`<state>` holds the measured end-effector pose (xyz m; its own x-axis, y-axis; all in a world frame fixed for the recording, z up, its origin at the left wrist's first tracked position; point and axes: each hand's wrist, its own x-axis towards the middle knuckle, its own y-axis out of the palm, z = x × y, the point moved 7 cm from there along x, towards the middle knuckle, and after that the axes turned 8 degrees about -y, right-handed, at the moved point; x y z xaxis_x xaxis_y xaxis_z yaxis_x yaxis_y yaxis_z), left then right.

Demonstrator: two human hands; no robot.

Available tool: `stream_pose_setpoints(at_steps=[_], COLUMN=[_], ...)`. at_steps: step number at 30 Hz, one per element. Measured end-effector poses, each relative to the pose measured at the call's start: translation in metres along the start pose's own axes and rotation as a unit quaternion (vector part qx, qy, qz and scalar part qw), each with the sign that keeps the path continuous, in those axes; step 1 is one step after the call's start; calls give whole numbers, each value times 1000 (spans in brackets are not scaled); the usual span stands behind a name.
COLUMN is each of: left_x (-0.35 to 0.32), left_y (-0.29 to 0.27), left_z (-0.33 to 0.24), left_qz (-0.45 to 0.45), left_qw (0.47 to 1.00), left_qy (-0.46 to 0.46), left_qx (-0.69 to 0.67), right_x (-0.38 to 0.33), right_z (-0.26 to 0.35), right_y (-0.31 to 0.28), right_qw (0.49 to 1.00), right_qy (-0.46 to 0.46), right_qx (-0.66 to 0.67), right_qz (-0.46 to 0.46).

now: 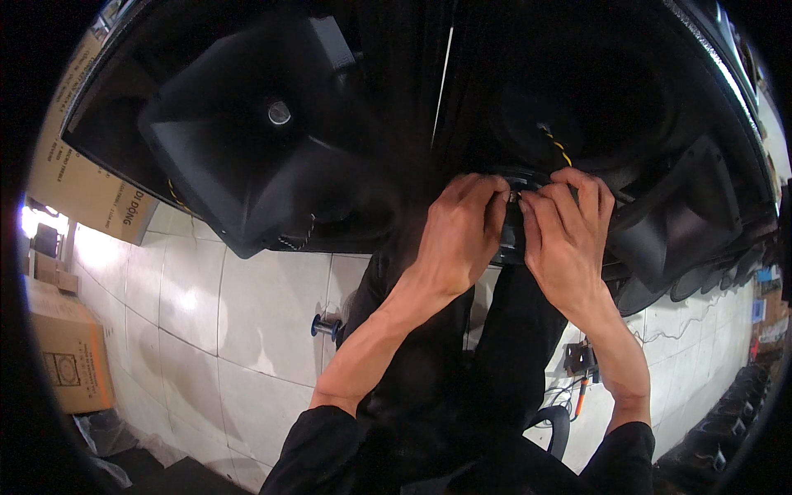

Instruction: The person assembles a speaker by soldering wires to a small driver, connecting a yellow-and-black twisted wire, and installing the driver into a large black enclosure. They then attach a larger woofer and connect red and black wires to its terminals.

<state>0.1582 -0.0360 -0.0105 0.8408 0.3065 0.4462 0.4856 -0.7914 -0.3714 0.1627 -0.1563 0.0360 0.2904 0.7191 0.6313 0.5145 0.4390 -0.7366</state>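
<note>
Both hands meet at a black round speaker driver (513, 239) over my lap, their fingertips almost touching. My left hand (464, 227) is closed in a pinch at a small metallic spot on it. What lies between these fingertips is hidden. My right hand (571, 231) pinches at the same spot from the other side. A twisted yellow-and-black wire (563, 154) comes down from the dark cabinet (635, 49) and passes into the right hand's fingers. Its end is hidden by them.
A large black speaker horn (247, 140) leans at the upper left; another horn (681, 219) is on the right. On the tiled floor (264, 309) are a wire spool (326, 327) and an orange-handled tool (582, 396). Cardboard boxes (70, 351) stand at the left.
</note>
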Motion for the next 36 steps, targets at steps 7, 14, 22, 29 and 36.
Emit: stream_pose_setpoints(at_steps=[7, 14, 22, 29, 36], left_x=[-1, -2, -2, -3, -11], left_y=[-2, -2, -3, -3, -2], left_z=[-1, 1, -2, 0, -10], left_qz=[-4, 8, 1, 5, -38], left_qw=[1000, 999, 999, 999, 982], left_qy=[22, 18, 46, 38, 178], left_qx=[-13, -30, -14, -16, 54], right_x=[-8, -11, -13, -12, -11], right_z=[0, 0, -3, -3, -2], right_y=[5, 9, 12, 12, 8], right_qw=[1000, 999, 999, 999, 999], right_qy=[-4, -24, -35, -14, -24], right_qx=[-4, 9, 14, 32, 36], right_qz=[-15, -23, -25, -22, -21])
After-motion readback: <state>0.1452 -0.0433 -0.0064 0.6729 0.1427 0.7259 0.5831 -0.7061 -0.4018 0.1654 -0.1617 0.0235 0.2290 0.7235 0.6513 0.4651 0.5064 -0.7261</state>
